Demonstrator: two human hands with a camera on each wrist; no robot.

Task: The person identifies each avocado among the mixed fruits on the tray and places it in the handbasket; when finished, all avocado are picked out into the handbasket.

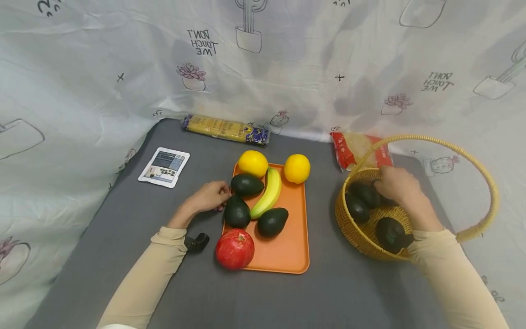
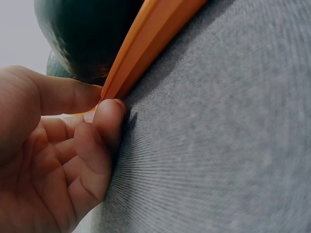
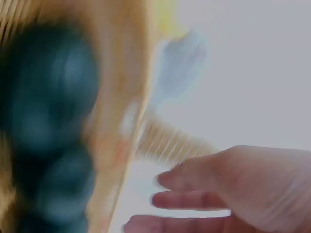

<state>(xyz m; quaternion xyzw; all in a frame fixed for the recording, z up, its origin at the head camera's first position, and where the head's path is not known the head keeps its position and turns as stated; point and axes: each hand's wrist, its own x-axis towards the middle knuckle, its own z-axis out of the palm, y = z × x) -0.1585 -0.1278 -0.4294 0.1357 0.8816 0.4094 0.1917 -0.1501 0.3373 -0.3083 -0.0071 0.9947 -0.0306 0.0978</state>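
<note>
An orange tray (image 1: pixel 283 251) carries a banana (image 1: pixel 272 194), a red pomegranate (image 1: pixel 235 249), three dark avocados, one of them an avocado (image 1: pixel 273 222) right of the others, and two yellow round fruits (image 1: pixel 297 168) at its far end. My left hand (image 1: pixel 211 196) pinches the tray's left rim (image 2: pixel 131 53) between thumb and fingers, beside the avocados. To the right, a wicker basket (image 1: pixel 344 219) holds several avocados (image 1: pixel 388 234). My right hand (image 1: pixel 396 185) is over the basket's far side. In the blurred right wrist view its fingers (image 3: pixel 184 200) are extended, apart from the avocados.
A yellow noodle packet (image 1: pixel 226 130) and a red-and-clear bag (image 1: pixel 342 148) lie along the back, by the patterned curtain (image 1: pixel 296 55). A white packet (image 1: pixel 164 167) lies back left. The tall basket handle (image 1: pixel 478 164) arches beyond the right forearm.
</note>
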